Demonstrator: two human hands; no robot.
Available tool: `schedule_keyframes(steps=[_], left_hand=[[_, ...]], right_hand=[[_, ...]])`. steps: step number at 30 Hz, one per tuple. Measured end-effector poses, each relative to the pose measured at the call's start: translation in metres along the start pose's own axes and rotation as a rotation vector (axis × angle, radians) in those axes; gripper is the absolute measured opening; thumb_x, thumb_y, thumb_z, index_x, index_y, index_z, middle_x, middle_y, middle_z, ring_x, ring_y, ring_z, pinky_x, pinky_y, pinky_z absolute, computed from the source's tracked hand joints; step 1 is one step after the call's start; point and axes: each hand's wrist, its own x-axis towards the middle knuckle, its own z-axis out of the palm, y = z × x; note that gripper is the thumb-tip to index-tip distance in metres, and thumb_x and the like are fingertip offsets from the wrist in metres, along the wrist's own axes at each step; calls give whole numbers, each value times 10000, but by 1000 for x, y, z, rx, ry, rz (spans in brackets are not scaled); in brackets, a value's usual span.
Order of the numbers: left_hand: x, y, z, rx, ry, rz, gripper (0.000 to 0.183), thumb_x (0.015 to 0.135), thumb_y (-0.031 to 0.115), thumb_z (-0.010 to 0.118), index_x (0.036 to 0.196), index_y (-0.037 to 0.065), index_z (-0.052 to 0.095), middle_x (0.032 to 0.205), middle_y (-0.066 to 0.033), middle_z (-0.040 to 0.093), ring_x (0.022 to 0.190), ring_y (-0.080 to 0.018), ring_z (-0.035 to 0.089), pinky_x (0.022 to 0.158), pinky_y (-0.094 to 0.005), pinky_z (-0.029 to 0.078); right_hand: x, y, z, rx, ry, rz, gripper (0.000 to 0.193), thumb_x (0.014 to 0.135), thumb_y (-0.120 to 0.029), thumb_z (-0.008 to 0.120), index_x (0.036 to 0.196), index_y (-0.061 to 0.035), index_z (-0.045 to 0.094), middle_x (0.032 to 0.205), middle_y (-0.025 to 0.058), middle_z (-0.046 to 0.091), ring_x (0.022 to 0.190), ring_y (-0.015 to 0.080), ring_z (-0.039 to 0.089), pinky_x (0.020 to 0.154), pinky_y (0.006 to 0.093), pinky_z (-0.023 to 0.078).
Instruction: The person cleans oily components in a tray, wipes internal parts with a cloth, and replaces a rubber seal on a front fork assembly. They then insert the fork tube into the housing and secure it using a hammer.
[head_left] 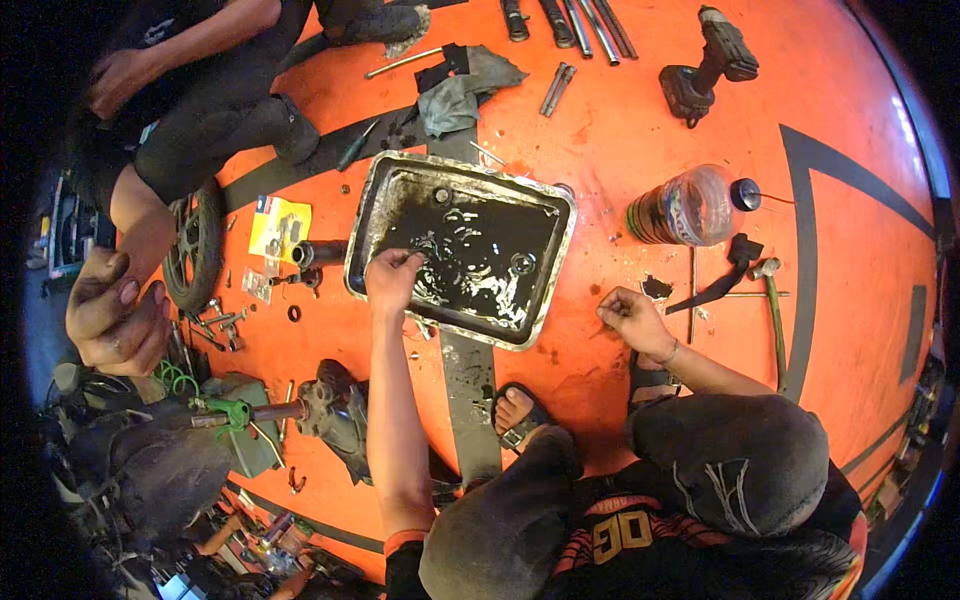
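A shallow metal tray (555, 285) with a worn rim holds dark, shiny liquid, and a few small round parts (522, 263) sit in it. My left hand (392, 280) reaches over the tray's left side. Its thumb and fingers are pinched together just above the liquid; anything between them is too small or hidden to name. To the right of the tray, my right hand (636, 322) hovers over the orange floor with its fingers curled together, and I cannot make out anything in them. Close to it lies a black curved lever-like part (715, 285).
A clear plastic jug (690, 207) with dark liquid, a cordless impact driver (708, 65) and a hammer (773, 320) are on the right. Beyond the tray lies a grey rag (460, 95). At left are a co-worker's hand (120, 315), a wheel (193, 245) and a yellow packet (280, 228).
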Motion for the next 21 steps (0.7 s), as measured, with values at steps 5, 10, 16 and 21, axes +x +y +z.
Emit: schedule_keyframes(steps=[5, 10, 16, 21], left_hand=[[42, 23, -7, 330, -12, 135, 349, 756, 313, 770, 959, 29, 746, 887, -196, 735, 873, -324, 715, 781, -408, 526], [99, 49, 31, 182, -32, 164, 266, 784, 237, 773, 847, -20, 746, 791, -111, 719, 734, -165, 639, 695, -355, 493], [165, 118, 53, 303, 67, 294, 382, 779, 397, 770, 966, 64, 777, 944, -154, 750, 917, -287, 713, 842, -384, 522], [181, 144, 39, 404, 75, 333, 503, 847, 461, 695, 1116, 37, 727, 1106, -177, 720, 1074, -330, 675, 929, -407, 504]], right_hand=[[-6, -2, -3, 16, -39, 23, 107, 912, -96, 688, 904, -16, 617, 765, 2, 595, 690, 69, 534, 634, 258, 479], [-19, -4, -15, 133, -77, 43, 112, 912, -107, 689, 910, -18, 622, 773, 6, 608, 686, 66, 541, 632, 251, 476], [-32, 7, -38, 86, 10, 106, 112, 898, -99, 698, 883, -12, 629, 748, 4, 617, 692, 72, 561, 644, 249, 479], [-23, 4, -42, 79, 63, 36, 115, 899, -105, 700, 892, -15, 628, 774, 6, 623, 712, 76, 568, 651, 253, 484]])
